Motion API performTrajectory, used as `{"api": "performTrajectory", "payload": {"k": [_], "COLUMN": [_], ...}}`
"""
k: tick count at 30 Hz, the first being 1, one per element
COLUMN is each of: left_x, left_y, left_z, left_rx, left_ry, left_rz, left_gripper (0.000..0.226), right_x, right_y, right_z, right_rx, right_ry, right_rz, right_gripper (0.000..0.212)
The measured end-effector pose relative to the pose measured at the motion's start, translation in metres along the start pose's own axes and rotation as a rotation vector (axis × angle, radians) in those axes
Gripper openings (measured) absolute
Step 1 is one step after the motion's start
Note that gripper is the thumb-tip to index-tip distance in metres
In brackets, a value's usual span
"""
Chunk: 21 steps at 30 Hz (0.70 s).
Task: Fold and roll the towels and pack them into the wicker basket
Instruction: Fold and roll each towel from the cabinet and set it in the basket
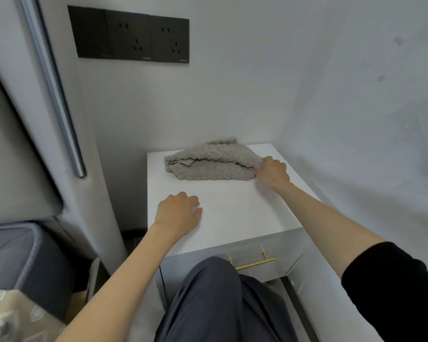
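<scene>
Presently: one grey knobbly towel (208, 166), loosely doubled and rumpled, at the back of the white cabinet top (232, 218). The right hand (273, 172) grasps the towel's right end. The left hand (178, 213) rests on the bare top nearer the person, fingers loosely bent, holding nothing. Wicker basket: not in view. Handling note: probably best drawn forward, spread flat with both hands and squared at the edges before folding.

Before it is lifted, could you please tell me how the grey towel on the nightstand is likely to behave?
The towel will probably hang floppy: it lies in soft, uneven folds. Its knobbly weave likely grips well, so the right hand pinching its end should not slip. Pushed, it would likely bunch rather than slide.
</scene>
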State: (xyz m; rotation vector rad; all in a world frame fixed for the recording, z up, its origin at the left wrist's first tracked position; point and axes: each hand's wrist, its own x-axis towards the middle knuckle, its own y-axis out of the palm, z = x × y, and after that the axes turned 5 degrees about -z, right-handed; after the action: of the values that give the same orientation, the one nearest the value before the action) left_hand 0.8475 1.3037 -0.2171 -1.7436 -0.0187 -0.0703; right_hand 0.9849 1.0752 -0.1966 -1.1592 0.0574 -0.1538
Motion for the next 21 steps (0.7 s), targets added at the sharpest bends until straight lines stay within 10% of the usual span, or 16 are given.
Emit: {"api": "performTrajectory", "payload": {"k": [12, 21], "left_x": [0.013, 0.013], "left_y": [-0.003, -0.011], "left_z": [-0.005, -0.011], "left_rx": [0.133, 0.101], "left_ry": [0.010, -0.031], "left_rz": [-0.020, 0.000], "left_gripper": [0.039, 0.035], "right_x": [0.029, 0.003], "right_y": [0.018, -0.059], "right_z": [-0.008, 0.029], "right_rx": [0.576, 0.775], "right_ry": [0.271, -0.093], "right_rz": [-0.118, -0.250], "right_gripper": [0.022, 0.029]}}
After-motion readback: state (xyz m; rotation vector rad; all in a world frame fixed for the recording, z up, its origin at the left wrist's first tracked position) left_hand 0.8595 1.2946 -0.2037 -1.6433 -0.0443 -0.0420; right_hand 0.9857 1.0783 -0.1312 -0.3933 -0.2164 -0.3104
